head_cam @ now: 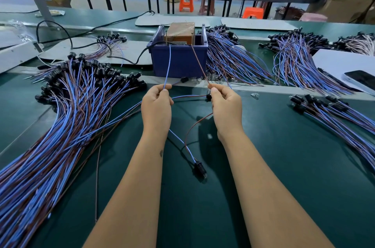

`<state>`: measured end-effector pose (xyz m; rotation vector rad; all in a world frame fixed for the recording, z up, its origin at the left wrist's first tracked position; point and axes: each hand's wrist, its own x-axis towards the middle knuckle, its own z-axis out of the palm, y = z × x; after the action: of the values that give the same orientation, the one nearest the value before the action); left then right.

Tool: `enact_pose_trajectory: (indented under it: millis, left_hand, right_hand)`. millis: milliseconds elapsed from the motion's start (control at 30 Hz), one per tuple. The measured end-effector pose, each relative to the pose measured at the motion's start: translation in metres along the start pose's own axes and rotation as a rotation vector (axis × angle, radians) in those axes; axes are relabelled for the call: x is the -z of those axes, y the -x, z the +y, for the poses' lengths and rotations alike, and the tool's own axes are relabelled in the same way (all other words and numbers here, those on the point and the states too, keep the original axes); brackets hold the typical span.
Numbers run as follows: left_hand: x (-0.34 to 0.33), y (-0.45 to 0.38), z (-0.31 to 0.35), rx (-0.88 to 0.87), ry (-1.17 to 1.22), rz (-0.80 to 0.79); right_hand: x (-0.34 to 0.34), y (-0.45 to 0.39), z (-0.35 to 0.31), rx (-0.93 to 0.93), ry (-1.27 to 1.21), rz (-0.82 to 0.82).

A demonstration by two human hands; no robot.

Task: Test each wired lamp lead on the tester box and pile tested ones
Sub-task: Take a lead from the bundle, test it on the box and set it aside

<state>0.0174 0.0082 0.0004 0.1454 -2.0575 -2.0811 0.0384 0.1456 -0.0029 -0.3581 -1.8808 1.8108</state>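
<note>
Head view: left hand [156, 103] pinches a blue wire [168, 65], right hand [225, 105] a brown wire [199, 65], both reaching the tester box [179, 59]; lead piles [71, 109] crowd the bench [284, 146] either side.

Green bench [274, 166] bears lead piles [67, 118], tester box [179, 59].

tester box [178, 61]: matt blue plastic | table [284, 156]: smooth green mat | phone [361, 80]: glossy black

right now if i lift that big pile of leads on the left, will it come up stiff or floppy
Probably floppy: the wires in the pile of leads curve and sag across the table. Likely to tangle and shed strands, since they lie loose and crossed. The black sockets may make one end heavier.
</note>
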Motion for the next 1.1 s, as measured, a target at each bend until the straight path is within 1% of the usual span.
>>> enact_pose_trajectory:
  millis: [367,500,700,1100]
  left_hand:
    - [0.002,-0.0015,0.0009,-0.004,0.002,0.011]
    - [0.0045,-0.0055,0.0003,0.02,0.008,0.024]
    - [0.0035,-0.0058,-0.0003,0.007,0.008,0.01]
    - [0.0016,-0.0042,0.0001,0.0,0.01,-0.002]
  right_hand:
    - [-0.0017,-0.0044,0.0025,-0.011,-0.024,-0.016]
    - [-0.0022,-0.0051,0.003,-0.012,-0.021,-0.018]
    - [-0.0032,-0.0055,0.0037,-0.007,-0.017,-0.021]
    - [-0.004,-0.0046,0.0051,0.016,0.038,-0.049]
